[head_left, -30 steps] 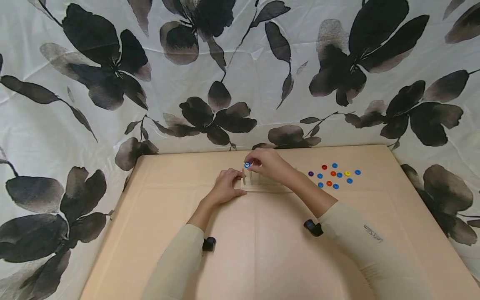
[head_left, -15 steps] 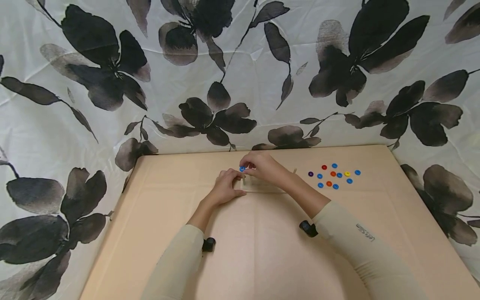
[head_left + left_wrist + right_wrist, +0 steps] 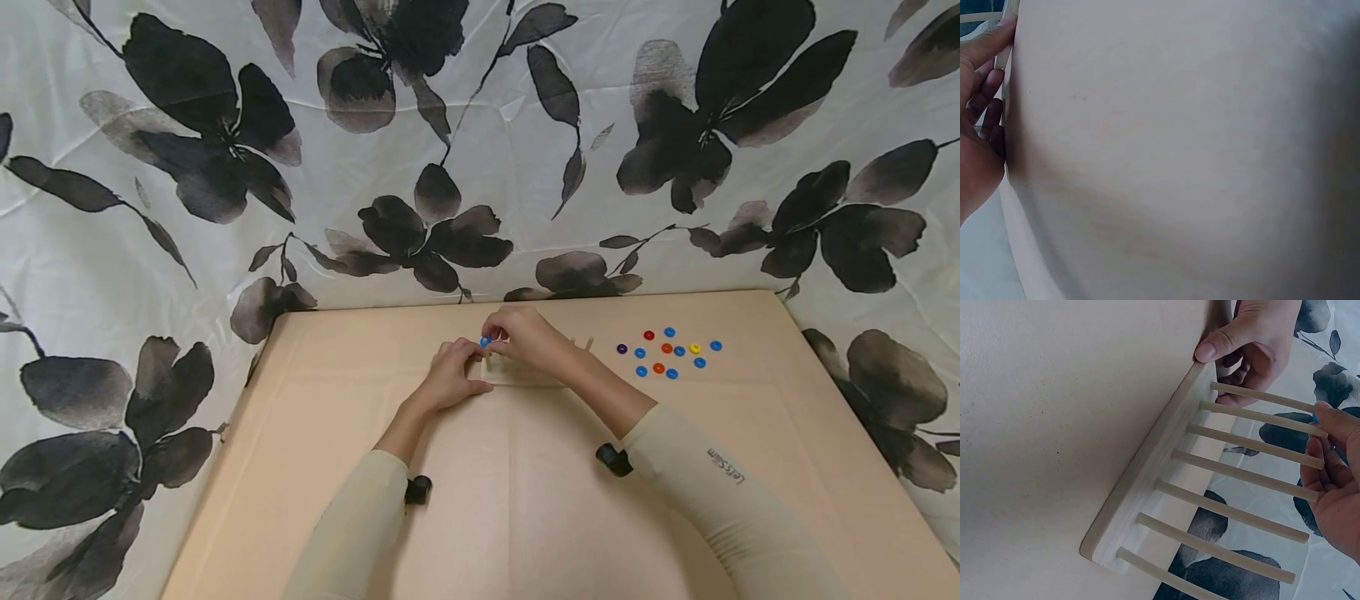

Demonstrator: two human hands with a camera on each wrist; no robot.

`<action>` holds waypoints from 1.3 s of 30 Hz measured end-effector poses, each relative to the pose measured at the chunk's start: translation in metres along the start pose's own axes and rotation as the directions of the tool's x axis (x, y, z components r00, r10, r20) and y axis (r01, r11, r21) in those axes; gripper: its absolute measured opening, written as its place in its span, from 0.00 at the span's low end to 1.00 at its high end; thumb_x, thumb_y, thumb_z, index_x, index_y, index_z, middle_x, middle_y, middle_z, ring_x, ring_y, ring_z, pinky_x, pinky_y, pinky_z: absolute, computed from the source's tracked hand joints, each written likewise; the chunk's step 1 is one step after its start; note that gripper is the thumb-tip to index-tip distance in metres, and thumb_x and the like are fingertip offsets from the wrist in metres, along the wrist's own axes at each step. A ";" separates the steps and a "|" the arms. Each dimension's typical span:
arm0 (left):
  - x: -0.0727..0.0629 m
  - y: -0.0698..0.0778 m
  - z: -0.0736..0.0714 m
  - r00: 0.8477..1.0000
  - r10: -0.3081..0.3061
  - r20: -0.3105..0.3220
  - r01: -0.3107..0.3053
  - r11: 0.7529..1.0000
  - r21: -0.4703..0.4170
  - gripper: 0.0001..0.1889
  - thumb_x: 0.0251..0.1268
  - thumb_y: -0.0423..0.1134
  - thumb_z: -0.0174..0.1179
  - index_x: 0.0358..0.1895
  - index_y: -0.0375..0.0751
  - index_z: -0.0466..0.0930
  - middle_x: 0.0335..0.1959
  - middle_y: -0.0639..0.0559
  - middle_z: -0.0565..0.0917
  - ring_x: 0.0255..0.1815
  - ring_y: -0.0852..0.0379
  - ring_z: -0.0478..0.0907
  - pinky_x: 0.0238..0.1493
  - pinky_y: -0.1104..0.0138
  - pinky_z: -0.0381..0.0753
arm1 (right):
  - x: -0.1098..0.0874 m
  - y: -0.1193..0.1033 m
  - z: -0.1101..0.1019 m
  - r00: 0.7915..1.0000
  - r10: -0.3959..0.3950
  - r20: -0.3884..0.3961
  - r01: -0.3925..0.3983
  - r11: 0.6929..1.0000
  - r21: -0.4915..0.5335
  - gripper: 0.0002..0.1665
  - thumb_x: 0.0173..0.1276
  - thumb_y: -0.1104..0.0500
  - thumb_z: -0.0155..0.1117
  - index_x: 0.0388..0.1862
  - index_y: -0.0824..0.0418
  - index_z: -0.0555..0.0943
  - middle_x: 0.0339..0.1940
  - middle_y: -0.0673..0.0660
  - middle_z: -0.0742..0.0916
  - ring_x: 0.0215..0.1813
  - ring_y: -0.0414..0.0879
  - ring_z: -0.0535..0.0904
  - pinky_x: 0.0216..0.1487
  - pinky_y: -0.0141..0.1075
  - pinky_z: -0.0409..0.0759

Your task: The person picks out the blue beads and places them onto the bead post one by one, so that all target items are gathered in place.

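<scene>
A pale wooden peg rack [image 3: 1138, 472] stands near the table's far edge, a flat base with a row of several upright pegs. My left hand [image 3: 450, 373] grips its left end, thumb on the near edge and fingers behind, as the right wrist view shows. Between thumb and fingertips my right hand [image 3: 528, 337] pinches a small blue ring [image 3: 485, 341] at the top of the leftmost peg. Only a sliver of that ring shows in the right wrist view, so I cannot tell how far it is over the peg. The other pegs look bare there.
Several small rings lie flat to the right of the rack: blue ones [image 3: 678, 351], a yellow one [image 3: 695, 347], red and orange ones [image 3: 667, 347], and a purple one [image 3: 622, 349]. A floral cloth [image 3: 450, 125] hangs behind the tan table [image 3: 510, 483].
My right hand has moved slightly left and lowered the blue ring to the leftmost peg's top. My left hand has stayed at the rack's end.
</scene>
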State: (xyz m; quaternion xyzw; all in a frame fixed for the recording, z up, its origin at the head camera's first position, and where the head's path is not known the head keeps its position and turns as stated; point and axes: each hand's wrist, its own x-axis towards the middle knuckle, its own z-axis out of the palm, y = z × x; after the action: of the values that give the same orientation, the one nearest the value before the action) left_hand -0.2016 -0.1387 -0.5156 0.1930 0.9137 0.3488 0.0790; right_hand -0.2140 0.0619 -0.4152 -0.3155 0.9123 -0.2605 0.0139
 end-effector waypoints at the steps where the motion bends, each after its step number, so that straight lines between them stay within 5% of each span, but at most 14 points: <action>1: 0.000 0.000 0.000 1.000 -0.003 0.002 0.003 1.000 -0.001 0.28 0.51 0.44 0.81 0.55 0.42 0.82 0.51 0.51 0.81 0.59 0.46 0.69 0.63 0.51 0.66 | 0.000 0.000 0.000 1.000 0.003 0.001 -0.003 1.000 -0.001 0.08 0.66 0.60 0.76 0.42 0.59 0.89 0.37 0.52 0.90 0.43 0.44 0.85 0.47 0.34 0.83; 26: 0.000 0.001 0.001 1.000 -0.019 0.005 0.019 1.000 0.012 0.28 0.53 0.45 0.80 0.56 0.43 0.81 0.54 0.51 0.80 0.59 0.47 0.68 0.65 0.52 0.64 | -0.003 -0.002 0.003 0.998 0.064 0.026 -0.064 0.998 0.015 0.07 0.68 0.61 0.73 0.44 0.60 0.88 0.39 0.53 0.90 0.44 0.46 0.85 0.48 0.35 0.83; 39: 0.000 0.001 0.002 0.999 -0.032 0.002 0.032 0.999 0.010 0.27 0.52 0.44 0.81 0.56 0.44 0.82 0.53 0.51 0.81 0.60 0.48 0.68 0.66 0.52 0.64 | -0.020 0.004 -0.015 0.992 0.126 -0.018 -0.123 0.988 0.091 0.15 0.68 0.58 0.74 0.51 0.61 0.86 0.45 0.55 0.89 0.48 0.47 0.84 0.51 0.39 0.83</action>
State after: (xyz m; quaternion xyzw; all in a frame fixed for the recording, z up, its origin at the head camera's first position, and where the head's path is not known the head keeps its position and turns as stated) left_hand -0.2008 -0.1372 -0.5163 0.1790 0.9183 0.3427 0.0847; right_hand -0.2032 0.0834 -0.4074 -0.2538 0.9177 -0.3037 0.0335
